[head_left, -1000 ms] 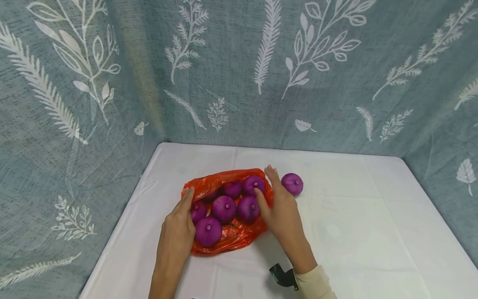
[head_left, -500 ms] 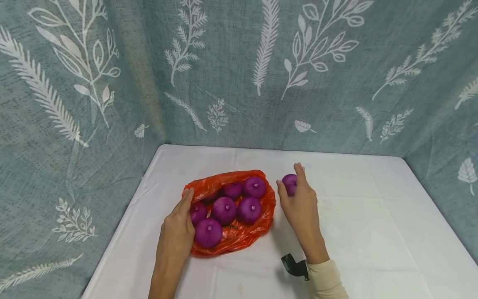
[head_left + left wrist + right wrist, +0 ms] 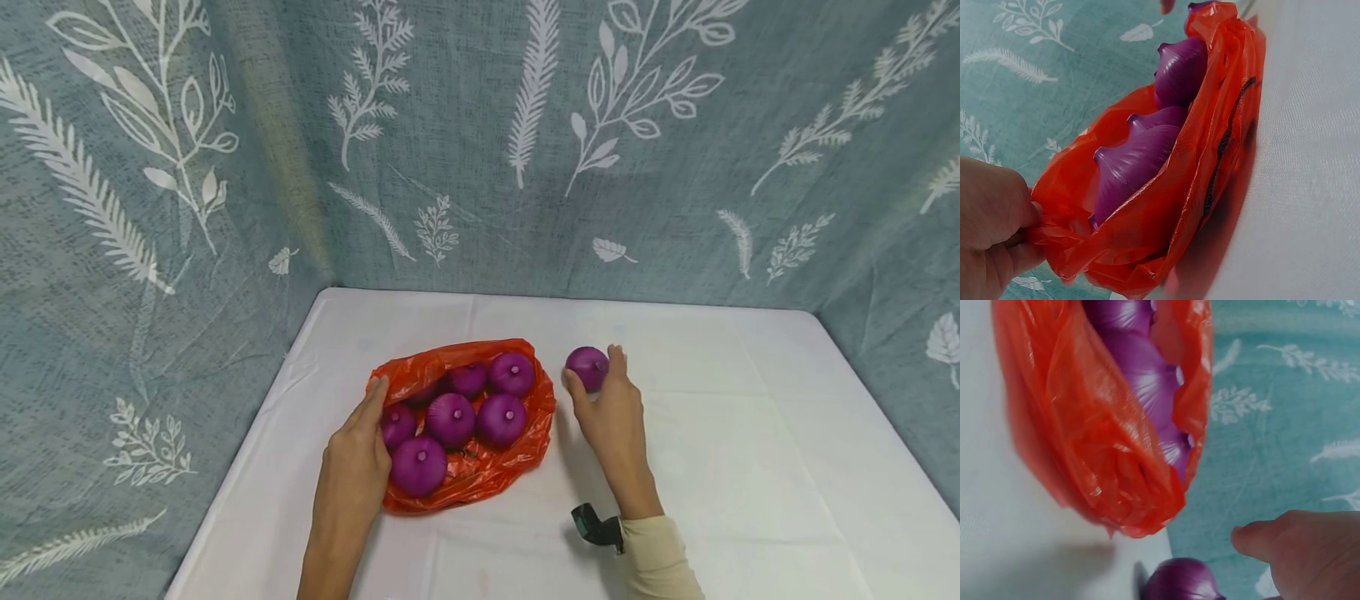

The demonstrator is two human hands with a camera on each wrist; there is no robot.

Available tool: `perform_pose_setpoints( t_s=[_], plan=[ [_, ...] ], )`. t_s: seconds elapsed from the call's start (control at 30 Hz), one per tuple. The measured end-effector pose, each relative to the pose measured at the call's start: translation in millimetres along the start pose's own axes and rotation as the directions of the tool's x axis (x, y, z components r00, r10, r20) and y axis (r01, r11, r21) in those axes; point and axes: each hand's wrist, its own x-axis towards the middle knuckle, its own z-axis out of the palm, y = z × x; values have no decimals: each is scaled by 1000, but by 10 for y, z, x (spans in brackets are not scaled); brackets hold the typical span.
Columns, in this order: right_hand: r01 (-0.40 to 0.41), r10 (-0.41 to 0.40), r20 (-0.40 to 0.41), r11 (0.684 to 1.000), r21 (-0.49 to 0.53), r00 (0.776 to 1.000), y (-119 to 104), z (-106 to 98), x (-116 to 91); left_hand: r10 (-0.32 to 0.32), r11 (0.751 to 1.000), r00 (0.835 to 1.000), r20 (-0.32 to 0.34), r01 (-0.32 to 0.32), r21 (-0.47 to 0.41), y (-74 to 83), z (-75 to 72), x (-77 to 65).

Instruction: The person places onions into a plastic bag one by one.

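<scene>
An orange-red plastic bag (image 3: 480, 487) lies with its mouth spread, holding several purple onions (image 3: 450, 421). At its left side my left hand (image 3: 352, 462) holds the rim; the left wrist view shows the thumb and fingers pinching the gathered plastic (image 3: 1063, 240). One loose onion (image 3: 587, 367) sits on the table to the right of the bag. My right hand (image 3: 617, 421) is at this onion, thumb on the near left and fingers along its right. In the right wrist view the thumb (image 3: 1260, 540) stands apart from the loose onion (image 3: 1182, 581).
A white cloth covers the table (image 3: 750, 450). Blue-green curtain (image 3: 465, 242) with white leaf prints hangs behind and on both sides. A black wrist camera (image 3: 596, 525) sticks out from the right wrist, by the beige sleeve (image 3: 660, 554).
My right hand has left the bag's right edge and moved right to the loose onion, its fingers now lower around it. The left hand stays at the bag's left rim.
</scene>
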Motion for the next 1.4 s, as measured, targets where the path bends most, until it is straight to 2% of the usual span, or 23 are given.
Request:
perform_pose_setpoints(
  t_s=[0.37, 0.67, 1.4],
  plan=[
    [-70, 73, 78, 997, -31, 994, 108, 86, 57, 5, 1000, 1000, -4, -5, 6, -28, 2, 8],
    [-84, 86, 115, 996, -27, 990, 154, 148, 128, 10, 1000, 1000, -4, -10, 14, -25, -7, 19],
    [-114, 115, 125, 993, -12, 986, 199, 207, 245, 12, 1000, 1000, -16, -12, 22, -38, -22, 21]
  ],
)
